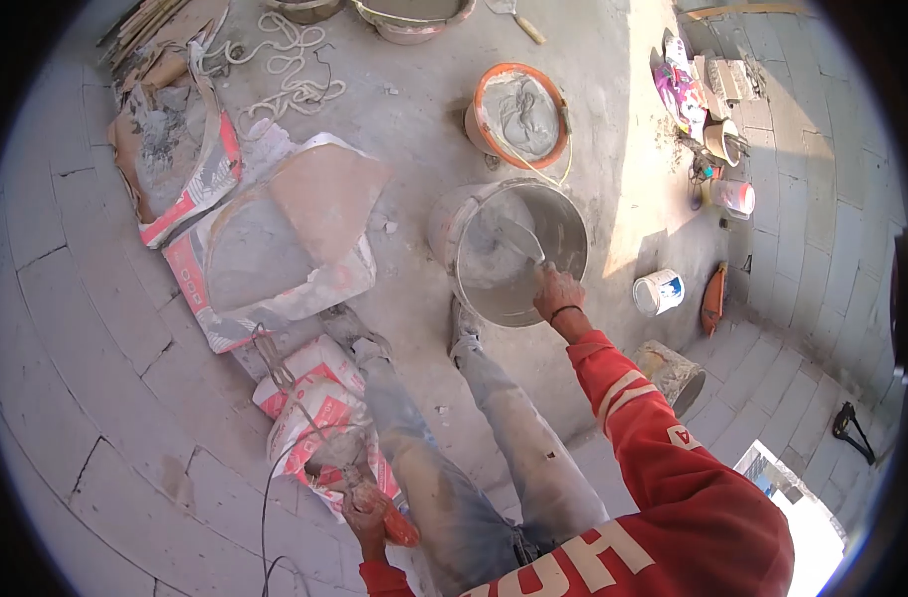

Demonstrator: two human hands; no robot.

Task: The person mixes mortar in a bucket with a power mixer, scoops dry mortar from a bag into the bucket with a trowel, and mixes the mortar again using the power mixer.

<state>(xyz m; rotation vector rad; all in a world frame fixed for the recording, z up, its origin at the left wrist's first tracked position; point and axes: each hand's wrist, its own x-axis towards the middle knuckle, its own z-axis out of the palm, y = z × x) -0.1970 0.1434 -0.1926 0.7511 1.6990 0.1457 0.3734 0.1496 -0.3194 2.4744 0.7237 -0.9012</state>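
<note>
My right hand is closed round the handle of a trowel, reaching over the big bucket. The trowel's blade dips inside that bucket, where grey mortar lies to the left. At lower left my left hand is wrapped round a mixing drill, whose dusty grey front and red body show. The drill's paddle rod points up and away, over red and white bags. No mortar bucket is near the paddle end.
An orange-rimmed bucket of grey mortar stands beyond the big one. Opened cement bags lie left, with rope behind. A black cable trails at lower left. Small pails and a tipped bucket are at right.
</note>
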